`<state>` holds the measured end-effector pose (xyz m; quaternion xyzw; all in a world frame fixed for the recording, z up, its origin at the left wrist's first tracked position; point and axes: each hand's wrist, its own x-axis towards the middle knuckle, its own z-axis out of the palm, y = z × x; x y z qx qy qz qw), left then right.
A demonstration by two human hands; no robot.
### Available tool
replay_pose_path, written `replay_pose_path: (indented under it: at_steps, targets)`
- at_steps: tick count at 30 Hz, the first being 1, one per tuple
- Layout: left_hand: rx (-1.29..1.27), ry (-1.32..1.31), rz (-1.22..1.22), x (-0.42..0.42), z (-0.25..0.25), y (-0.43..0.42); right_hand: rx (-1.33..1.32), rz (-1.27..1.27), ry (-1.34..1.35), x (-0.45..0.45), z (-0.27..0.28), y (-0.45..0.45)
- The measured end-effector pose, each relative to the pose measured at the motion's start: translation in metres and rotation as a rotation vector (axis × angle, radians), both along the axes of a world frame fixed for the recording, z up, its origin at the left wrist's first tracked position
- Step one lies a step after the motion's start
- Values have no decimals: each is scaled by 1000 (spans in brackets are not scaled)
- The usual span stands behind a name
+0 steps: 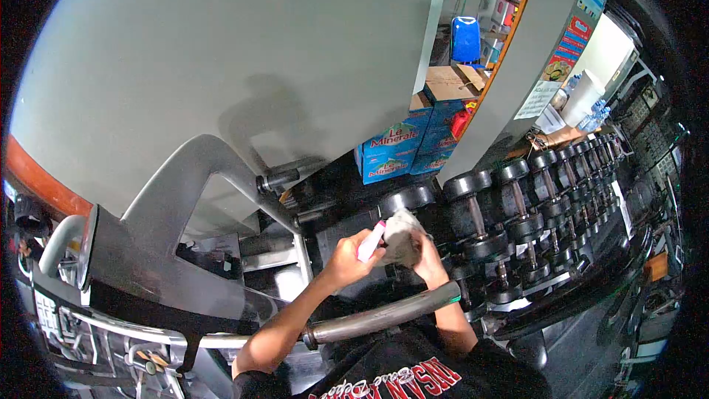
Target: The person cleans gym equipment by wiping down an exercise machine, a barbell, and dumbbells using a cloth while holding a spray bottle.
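My left hand (350, 260) is closed around a small white and pink bottle (371, 244), which tilts up toward the right. Just beside it, my right hand (427, 257) grips a crumpled pale cloth (401, 239). The bottle's tip is close to the cloth; whether they touch I cannot tell. Behind the cloth, the end of a black dumbbell (408, 198) shows, partly covered. Both forearms reach over a thick grey metal bar (384, 316) of a gym machine.
A long rack of black dumbbells (478, 214) runs off to the right. Blue water cartons (390, 149) are stacked by the doorway. On the left stands a grey machine frame (170, 199) against the wall (221, 44). Bottles (594, 114) sit on a counter at the far right.
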<state>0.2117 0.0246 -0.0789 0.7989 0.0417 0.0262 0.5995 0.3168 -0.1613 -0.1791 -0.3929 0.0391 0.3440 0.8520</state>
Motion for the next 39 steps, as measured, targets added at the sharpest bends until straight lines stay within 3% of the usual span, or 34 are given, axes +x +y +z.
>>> replay_pose_path:
  at_steps: [3,5,7,10,20,22,26,27,29,31,33,36,39]
  targets:
    - [46,-126,-55,0,-11,-1,62,16,31,3,14,-33]
    - [59,-188,-82,1,-24,-1,72,-165,49,-1,24,-46]
    - [-120,176,-204,-1,-25,-2,-7,-319,155,-9,50,-62]
    - [-224,235,-241,1,-36,-7,-6,-496,53,-9,54,-77]
    - [-150,311,-245,3,-32,-10,19,-602,68,-16,26,-119]
    - [-94,320,-224,3,-30,-11,-125,-463,-17,-15,20,-123]
    - [-167,290,-222,3,-33,-11,-485,-415,-530,4,14,-101]
    - [-190,263,-241,3,-35,-11,-693,-364,-623,9,14,-94]
    - [-187,254,-248,3,-36,-9,-1010,-289,-1165,23,22,-71]
    - [-185,248,-258,3,-37,-9,-1129,-14,-1546,28,35,-46]
    - [-178,278,-253,3,-38,-8,-1231,317,-1528,26,5,-33]
    - [-120,246,-281,1,-40,-5,-1232,350,-1601,30,12,-27]
    - [-84,251,-247,2,-39,-2,-1109,653,-1616,49,1,-49]
